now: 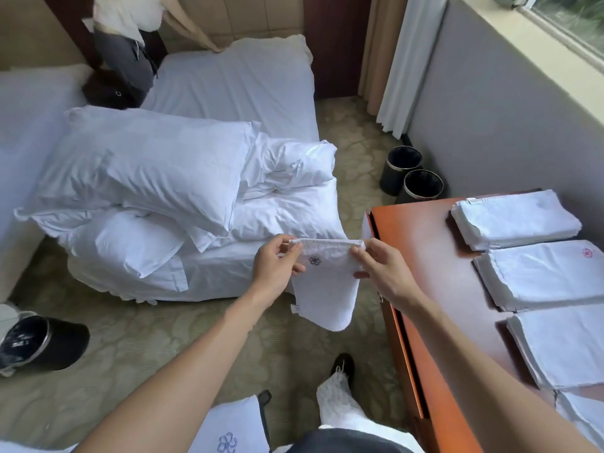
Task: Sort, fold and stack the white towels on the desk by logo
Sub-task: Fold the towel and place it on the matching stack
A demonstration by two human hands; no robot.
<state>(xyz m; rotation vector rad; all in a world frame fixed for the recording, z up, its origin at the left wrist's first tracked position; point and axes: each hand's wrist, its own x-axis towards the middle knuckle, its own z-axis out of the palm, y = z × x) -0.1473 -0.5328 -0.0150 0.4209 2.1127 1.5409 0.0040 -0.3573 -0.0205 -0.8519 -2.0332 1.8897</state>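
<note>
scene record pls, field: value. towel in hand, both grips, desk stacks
held towel: white, hangs over carpet, blue flower logo near top
left grip: pinches towel's top left corner
right grip: pinches towel's top right corner
desk: wooden, right of the towel
far stack: folded white towels, no logo visible
middle stack: folded, pink logo on top
near stack: folded, no logo visible

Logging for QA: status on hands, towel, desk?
Left grip and right grip pinch towel by its top edge. Blue logo showing; towel hangs beside desk. Folded stacks on desk; nothing between.
</note>
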